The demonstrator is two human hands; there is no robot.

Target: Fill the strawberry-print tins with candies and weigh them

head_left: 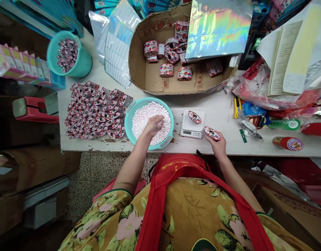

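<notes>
My left hand (153, 126) is over a turquoise plastic basket (127, 122) filled with small pale pink and white candies (142, 115). Motion smears its fingers, so whether they hold any candy is unclear. My right hand (218, 143) grips a small red-and-white printed packet (212, 133) with a dark round hole in its face, just right of a white digital scale (187, 122). A similar packet (194, 116) lies on the scale's plate. To the left of the basket, many like packets (95, 111) are stacked in rows.
Behind the basket stands a cardboard box (150, 83) with several packets inside and a shiny sheet (218, 28) across its right side. A turquoise bucket (83, 64) holds small wrapped pieces. Right of the scale lie a yellow cutter (237, 107), tape (284, 124) and a round container (288, 143).
</notes>
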